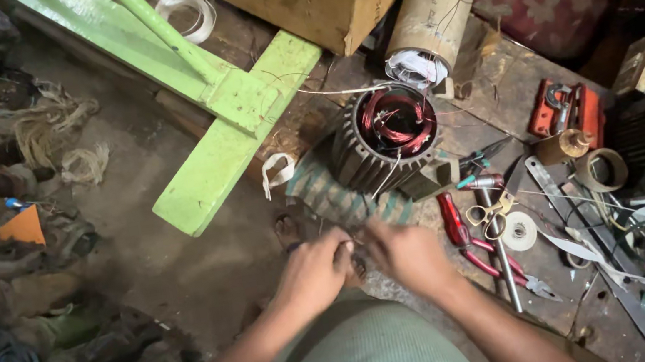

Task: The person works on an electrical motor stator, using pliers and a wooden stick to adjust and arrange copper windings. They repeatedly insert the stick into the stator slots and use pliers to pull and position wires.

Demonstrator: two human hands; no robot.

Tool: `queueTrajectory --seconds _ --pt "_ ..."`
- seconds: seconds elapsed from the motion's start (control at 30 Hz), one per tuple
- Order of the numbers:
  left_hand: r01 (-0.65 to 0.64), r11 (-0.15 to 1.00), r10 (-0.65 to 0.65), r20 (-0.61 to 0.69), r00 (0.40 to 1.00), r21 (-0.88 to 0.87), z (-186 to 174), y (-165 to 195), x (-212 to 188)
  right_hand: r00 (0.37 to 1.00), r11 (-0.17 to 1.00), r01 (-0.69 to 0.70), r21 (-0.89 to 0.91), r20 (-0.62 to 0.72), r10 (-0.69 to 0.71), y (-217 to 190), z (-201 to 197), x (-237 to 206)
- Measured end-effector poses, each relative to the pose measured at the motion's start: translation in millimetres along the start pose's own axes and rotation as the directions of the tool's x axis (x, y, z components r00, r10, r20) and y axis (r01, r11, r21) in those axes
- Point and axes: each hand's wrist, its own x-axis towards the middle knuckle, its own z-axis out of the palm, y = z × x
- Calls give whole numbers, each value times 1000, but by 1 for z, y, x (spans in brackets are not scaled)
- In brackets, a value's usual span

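Head view: left hand (314,270) and right hand (410,254) meet just below the grey finned motor stator with red-copper windings (392,136), which stands near the middle of the cluttered wooden surface (510,79). Both grips are pressed together, fingertips pinching something small between them, seemingly thin wire leads; what exactly is pinched cannot be told. Judged step: working lead ends by hand. The next move appears to call for a tool; red-handled pliers (465,241) and scissors (491,212) lie just beside the right hand.
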Motion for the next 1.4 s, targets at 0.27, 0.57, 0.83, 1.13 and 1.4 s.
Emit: queueTrajectory --seconds 0.27,0.57,0.83,1.13,1.4 --pt "-233 969 206 -252 945 -80 -22 1 -12 991 990 66 -125 -105 -79 -8 -9 -5" --pt "-330 840 393 -63 917 430 -36 11 -21 993 998 61 -24 -100 -63 -10 4 -5" --pt "-283 910 253 133 958 303 -67 20 -6 993 991 109 83 43 -113 -8 -2 -15" --pt "-50 988 2 311 950 146 -144 -50 78 588 597 -755 271 -125 799 50 21 -64" --pt "-216 970 241 304 922 -113 -119 -65 178 483 583 -808 84 -474 737 65 3 -4"
